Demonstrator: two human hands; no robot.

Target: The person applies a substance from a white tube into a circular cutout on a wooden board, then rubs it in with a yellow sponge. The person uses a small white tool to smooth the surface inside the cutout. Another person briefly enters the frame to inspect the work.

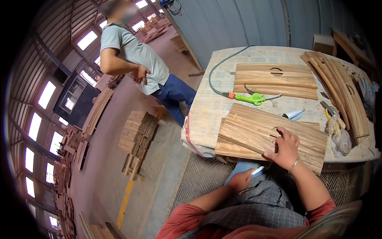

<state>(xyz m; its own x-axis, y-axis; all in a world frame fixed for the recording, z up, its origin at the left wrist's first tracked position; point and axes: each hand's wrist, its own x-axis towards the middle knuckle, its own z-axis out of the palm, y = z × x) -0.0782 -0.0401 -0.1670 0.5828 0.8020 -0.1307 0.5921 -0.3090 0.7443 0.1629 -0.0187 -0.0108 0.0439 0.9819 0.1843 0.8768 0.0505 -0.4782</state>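
Observation:
My right hand (284, 149) holds the near edge of a striped wooden board (254, 126), its thumb at the edge and its fingers curled on top by a curved cutout. This board lies askew on another wooden board (229, 149) at the table's near side. Below the table edge, over my lap, my left hand (240, 181) is closed round a small white strip-like piece (258, 170); I cannot make out its kind. Beyond the boards lies a green air blow gun (250, 98) on a grey hose (211, 77). A folded blue-and-white piece (294, 114) rests near the board's far edge.
More boards (294, 73) lie at the back of the table (195, 137), and others are stacked at the right (342, 87). Plastic bags (340, 139) sit on the right side. A person (137, 59) stands at the left, near a floor stack of wood (137, 133).

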